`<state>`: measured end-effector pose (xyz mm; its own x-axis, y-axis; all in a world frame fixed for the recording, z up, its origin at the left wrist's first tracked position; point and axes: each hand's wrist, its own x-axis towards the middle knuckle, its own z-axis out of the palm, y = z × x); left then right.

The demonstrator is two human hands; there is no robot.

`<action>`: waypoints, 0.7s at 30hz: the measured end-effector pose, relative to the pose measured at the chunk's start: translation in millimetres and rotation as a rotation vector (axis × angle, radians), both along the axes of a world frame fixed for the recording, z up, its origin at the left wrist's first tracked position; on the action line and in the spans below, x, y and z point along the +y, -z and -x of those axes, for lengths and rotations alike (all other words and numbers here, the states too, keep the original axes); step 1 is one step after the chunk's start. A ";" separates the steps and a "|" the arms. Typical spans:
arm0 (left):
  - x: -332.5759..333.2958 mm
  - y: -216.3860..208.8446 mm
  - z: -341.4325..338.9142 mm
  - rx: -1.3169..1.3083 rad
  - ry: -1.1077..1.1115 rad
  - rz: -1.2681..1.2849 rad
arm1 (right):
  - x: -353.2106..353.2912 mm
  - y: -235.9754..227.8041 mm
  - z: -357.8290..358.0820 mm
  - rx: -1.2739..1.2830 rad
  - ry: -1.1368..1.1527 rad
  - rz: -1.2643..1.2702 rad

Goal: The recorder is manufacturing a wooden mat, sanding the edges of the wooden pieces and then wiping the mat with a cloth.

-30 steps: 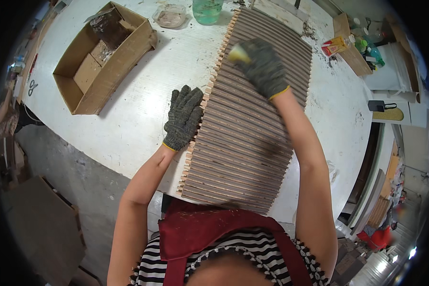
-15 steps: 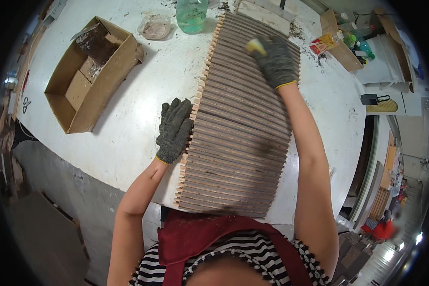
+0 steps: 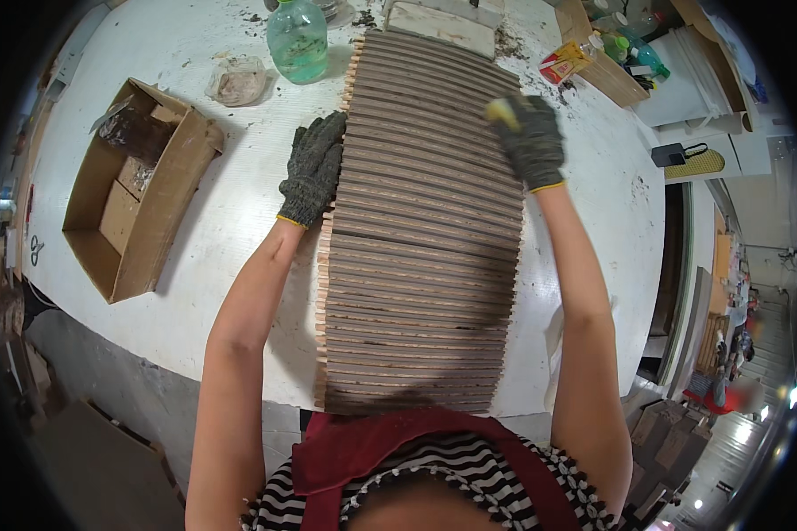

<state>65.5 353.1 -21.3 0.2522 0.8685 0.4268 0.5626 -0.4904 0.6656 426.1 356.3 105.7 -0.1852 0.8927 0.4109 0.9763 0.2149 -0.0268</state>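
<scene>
A long row of narrow wooden strips (image 3: 423, 265), dark grey-brown on top with pale ends, lies packed side by side on the white table (image 3: 584, 292). My left hand (image 3: 314, 168), in a dark knitted glove, rests along the row's left edge with its fingers stretched out, holding nothing. At the right edge of the row, my right hand (image 3: 533, 146) wears a matching glove and is blurred by motion. Its fingers close round a small yellow sponge-like block (image 3: 503, 113), mostly covered by the glove, over the strips' upper right part.
An open cardboard box (image 3: 155, 221) with a brown lump inside stands at left. Behind are a plastic tub (image 3: 236, 81), a bottle of green liquid (image 3: 297, 44) and a pale block (image 3: 441, 26). A box of bottles (image 3: 613, 75) sits far right; dark crumbs lie scattered about.
My right hand with the yellow block has moved to the strips' right edge. My left hand has slid farther up along the left edge. The whole view has shifted.
</scene>
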 end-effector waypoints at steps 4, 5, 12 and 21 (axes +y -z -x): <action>-2.3 2.3 -0.4 -0.007 -0.020 0.003 | -16.6 -12.4 -13.9 0.240 0.049 0.010; -2.6 1.8 -0.6 -0.009 -0.016 -0.002 | -28.7 -6.0 8.7 0.189 -0.126 -0.049; -1.5 -5.1 3.5 0.080 -0.046 -0.032 | -69.7 48.7 86.6 0.170 -0.518 -0.109; -3.3 -8.4 1.7 0.074 -0.068 0.028 | -74.8 2.1 -37.0 0.160 0.043 -0.163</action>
<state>63.7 349.8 -12.8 0.2223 0.8960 0.3845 0.6421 -0.4313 0.6338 463.1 281.6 103.6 -0.0697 0.8177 0.5714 0.9707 0.1876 -0.1499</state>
